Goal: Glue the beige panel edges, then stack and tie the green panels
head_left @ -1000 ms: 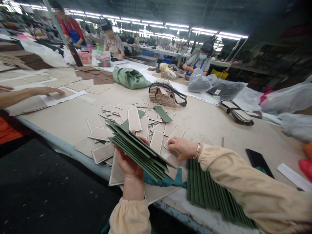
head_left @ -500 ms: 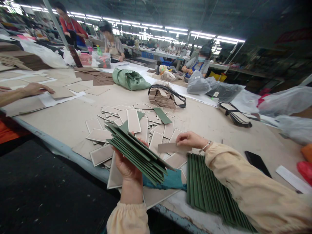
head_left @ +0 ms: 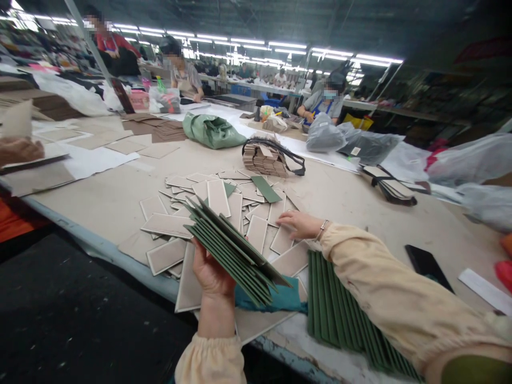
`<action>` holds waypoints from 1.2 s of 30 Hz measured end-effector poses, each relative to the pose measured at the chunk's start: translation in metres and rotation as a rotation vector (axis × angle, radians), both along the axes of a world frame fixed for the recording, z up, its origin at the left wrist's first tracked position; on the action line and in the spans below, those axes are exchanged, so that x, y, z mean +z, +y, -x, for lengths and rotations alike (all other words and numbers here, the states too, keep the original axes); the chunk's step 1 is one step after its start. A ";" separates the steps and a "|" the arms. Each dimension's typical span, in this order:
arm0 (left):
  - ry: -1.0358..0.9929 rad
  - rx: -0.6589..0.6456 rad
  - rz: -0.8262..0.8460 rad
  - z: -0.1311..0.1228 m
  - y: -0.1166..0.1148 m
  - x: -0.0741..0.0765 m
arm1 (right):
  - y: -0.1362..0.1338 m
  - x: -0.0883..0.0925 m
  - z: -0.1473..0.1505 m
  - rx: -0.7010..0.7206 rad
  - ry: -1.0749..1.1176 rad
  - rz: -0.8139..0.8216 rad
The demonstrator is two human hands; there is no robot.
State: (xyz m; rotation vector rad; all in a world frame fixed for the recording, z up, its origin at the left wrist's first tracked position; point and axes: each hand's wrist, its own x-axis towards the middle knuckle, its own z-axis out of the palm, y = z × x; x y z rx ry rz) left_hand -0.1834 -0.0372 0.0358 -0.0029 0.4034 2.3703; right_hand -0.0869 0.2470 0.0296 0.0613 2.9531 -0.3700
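My left hand point(head_left: 214, 272) is wrapped around a fanned stack of green panels point(head_left: 234, 256), holding it tilted above the table. My right hand point(head_left: 298, 224) reaches over the loose pile, fingers partly stretched and touching or just over a beige panel point(head_left: 283, 240); nothing is visibly gripped. Just beyond its fingers lies a thin beige strip point(head_left: 295, 200). Pale-edged beige panels point(head_left: 220, 197) are scattered across the pile, with a green panel point(head_left: 266, 189) among them. Under my right forearm stands a long row of green panels point(head_left: 336, 298), partly hidden by the sleeve. Teal cloth point(head_left: 286, 293) lies below the held stack.
Beyond the pile sits a strapped bundle of beige pieces point(head_left: 264, 157), near a green bag point(head_left: 214, 130). A phone point(head_left: 429, 266) lies at right. Another person's hand point(head_left: 20, 151) works at far left. The table's edge point(head_left: 100, 242) runs along the near side.
The beige strip my right hand held is out of its fingers. That hand has moved slightly left and away from me. My left hand still holds its stack. The co-worker's hand has shifted left, lifting a sheet.
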 end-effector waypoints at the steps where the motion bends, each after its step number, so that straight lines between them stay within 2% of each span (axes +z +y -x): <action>1: -0.005 0.000 -0.001 0.000 0.000 0.000 | 0.001 0.000 0.002 0.001 -0.027 -0.012; 6: -0.031 0.013 -0.027 0.001 0.000 -0.001 | 0.011 0.003 0.000 -0.036 -0.098 -0.039; 14: -0.017 0.004 -0.034 0.002 -0.001 -0.002 | 0.019 -0.004 -0.015 -0.179 -0.127 0.065; 16: -0.016 0.009 -0.032 0.002 -0.001 -0.002 | 0.025 0.004 -0.018 -0.226 -0.124 0.104; 19: -0.015 0.012 -0.021 0.002 -0.001 -0.001 | 0.029 0.024 -0.021 -0.268 -0.115 0.174; 23: -0.013 0.009 -0.010 0.001 0.001 0.002 | 0.009 0.044 -0.017 -0.172 -0.198 0.297; 26: -0.054 -0.001 -0.015 -0.001 0.002 0.005 | -0.023 0.038 -0.011 -0.031 -0.267 0.318; 29: -0.123 -0.006 -0.026 -0.002 0.002 0.006 | -0.050 0.023 -0.010 0.073 -0.301 0.205; 32: -0.190 0.039 -0.020 -0.002 0.003 0.006 | -0.060 0.014 -0.012 0.034 -0.303 0.133; 36: -0.187 0.065 0.019 -0.001 0.009 0.003 | -0.050 0.020 -0.013 0.008 -0.363 0.184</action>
